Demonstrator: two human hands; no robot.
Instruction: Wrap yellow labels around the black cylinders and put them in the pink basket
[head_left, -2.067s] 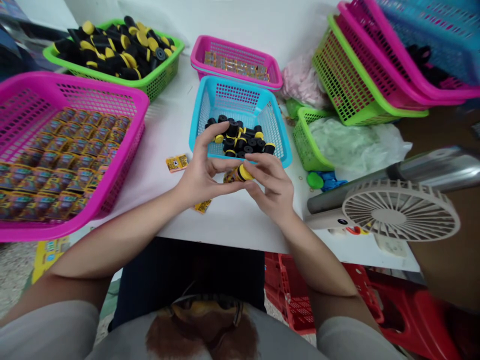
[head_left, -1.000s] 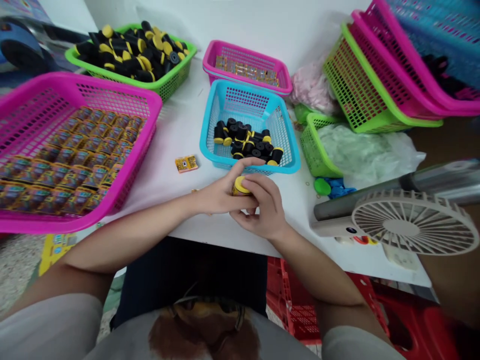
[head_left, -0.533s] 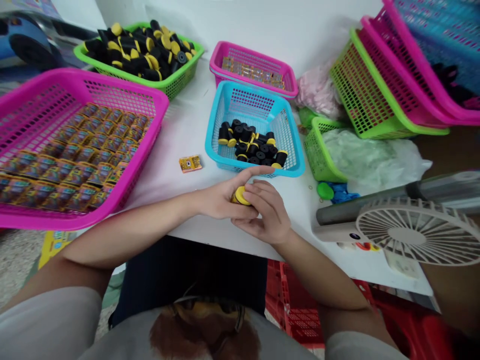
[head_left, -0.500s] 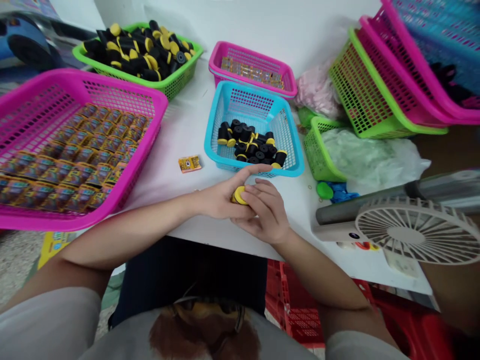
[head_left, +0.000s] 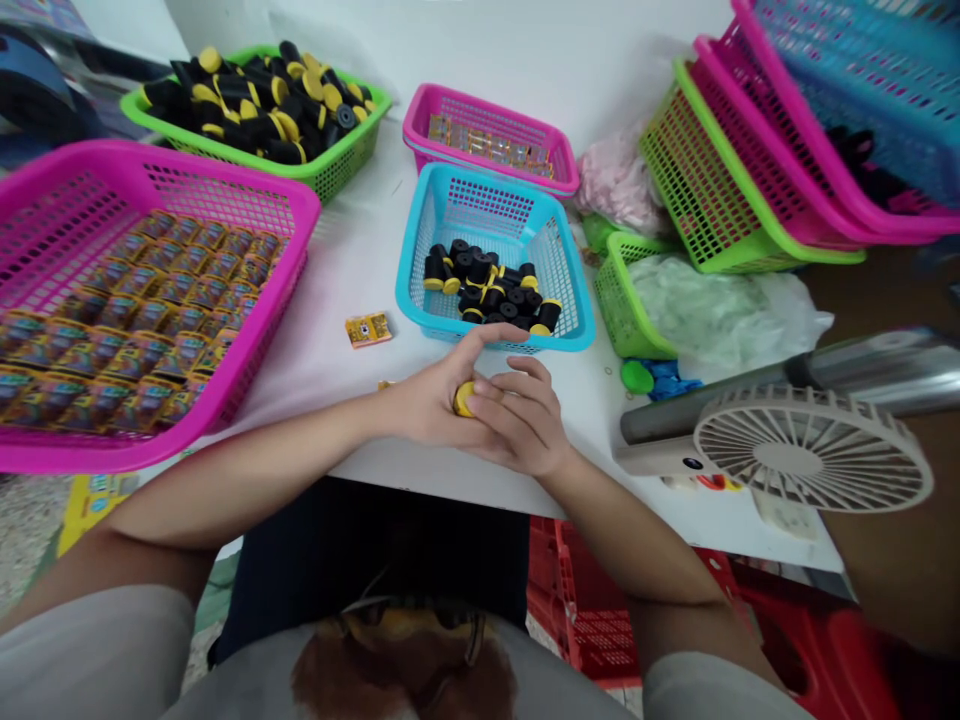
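Note:
My left hand is wrapped round a small round piece with a yellow cap, its index finger stretched out. Fingers of my right hand press against the same yellow cap from the other side. The rest of the piece is hidden in my hands. Just beyond them stands a blue basket holding several black cylinders with yellow caps. To the left of the basket a small printed yellow packet lies on the white table.
At left a large pink basket holds rows of printed packets. Behind it is a green basket of black-and-yellow cylinders. A second pink basket stands at the back. On the right are stacked baskets, plastic bags and a small fan.
The view has shifted slightly, moving most things a little left in the picture. Both hands stay together on the yellow-capped piece, with the right fingers now covering more of the cap.

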